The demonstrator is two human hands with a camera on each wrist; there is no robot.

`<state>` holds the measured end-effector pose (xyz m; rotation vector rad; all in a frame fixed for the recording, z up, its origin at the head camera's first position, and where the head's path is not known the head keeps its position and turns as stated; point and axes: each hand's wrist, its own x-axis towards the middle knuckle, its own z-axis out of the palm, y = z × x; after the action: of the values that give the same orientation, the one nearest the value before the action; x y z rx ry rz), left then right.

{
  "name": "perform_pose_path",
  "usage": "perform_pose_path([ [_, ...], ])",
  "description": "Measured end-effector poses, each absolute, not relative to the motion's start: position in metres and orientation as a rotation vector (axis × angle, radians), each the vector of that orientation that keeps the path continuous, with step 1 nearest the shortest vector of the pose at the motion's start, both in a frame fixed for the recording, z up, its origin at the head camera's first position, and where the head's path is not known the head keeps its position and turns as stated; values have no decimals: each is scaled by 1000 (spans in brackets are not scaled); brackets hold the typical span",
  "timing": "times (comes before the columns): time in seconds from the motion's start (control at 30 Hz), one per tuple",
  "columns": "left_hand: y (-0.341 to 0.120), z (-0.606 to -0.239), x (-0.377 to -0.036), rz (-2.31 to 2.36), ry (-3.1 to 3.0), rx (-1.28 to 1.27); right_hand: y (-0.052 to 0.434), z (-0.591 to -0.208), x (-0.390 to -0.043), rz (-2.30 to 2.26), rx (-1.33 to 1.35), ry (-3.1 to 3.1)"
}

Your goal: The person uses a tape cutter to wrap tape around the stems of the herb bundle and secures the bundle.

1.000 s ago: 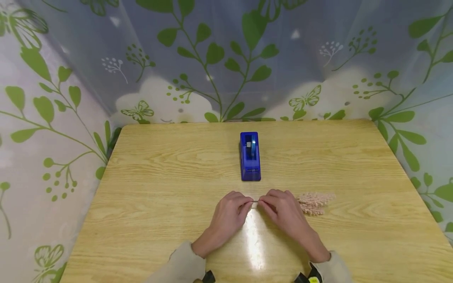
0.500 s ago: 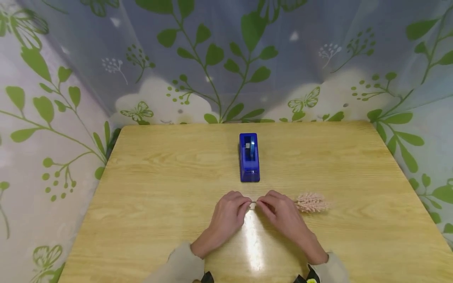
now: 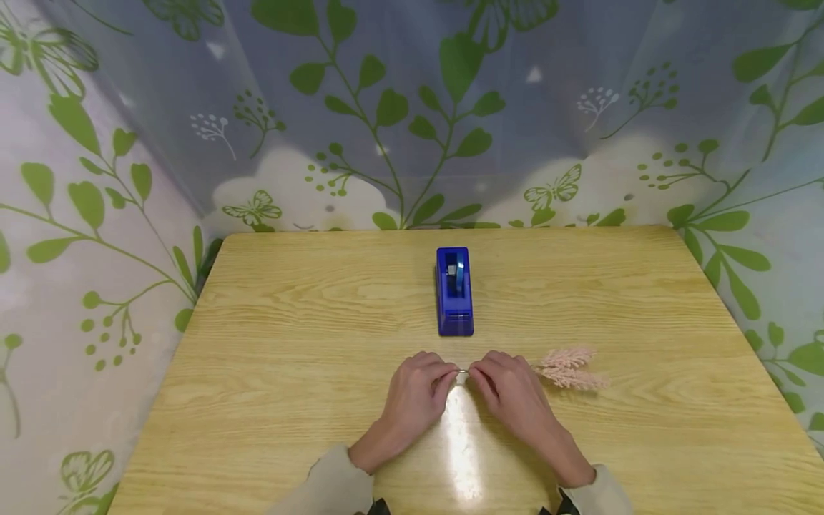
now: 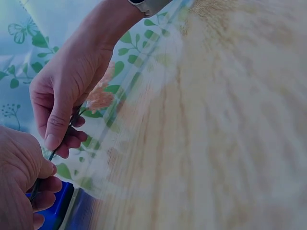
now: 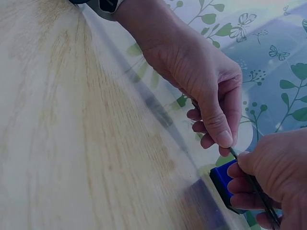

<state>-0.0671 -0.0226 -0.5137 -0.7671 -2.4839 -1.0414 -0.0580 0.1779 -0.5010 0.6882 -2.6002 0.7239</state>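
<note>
My two hands meet at the front middle of the table. My left hand [image 3: 430, 383] and my right hand [image 3: 497, 383] each pinch a thin dark stem [image 3: 462, 370] between thumb and fingertips, only a short bare piece showing between them. The stem ends in a pale pink feathery sprig [image 3: 568, 368] that sticks out to the right of my right hand, just over the tabletop. In the left wrist view the stem [image 4: 52, 154] runs between both hands, with the sprig [image 4: 100, 97] behind. The right wrist view shows the same stem [image 5: 233, 153].
A blue tape dispenser [image 3: 454, 290] stands just beyond my hands, its cutter end toward me; it also shows in the right wrist view [image 5: 221, 183]. The wooden table [image 3: 290, 343] is ringed by a leaf-patterned curtain [image 3: 399, 114] at the back and sides.
Both hands keep their pinch in the same spot. The pink sprig has turned slightly, and its tips now spread a little more apart.
</note>
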Motion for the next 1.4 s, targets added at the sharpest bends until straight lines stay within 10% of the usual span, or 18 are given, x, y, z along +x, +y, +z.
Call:
perform_pose_path([
  [1.4,-24,-515,-70,-1111,-2517,-672,174,-506,-58,654,642,-2526],
])
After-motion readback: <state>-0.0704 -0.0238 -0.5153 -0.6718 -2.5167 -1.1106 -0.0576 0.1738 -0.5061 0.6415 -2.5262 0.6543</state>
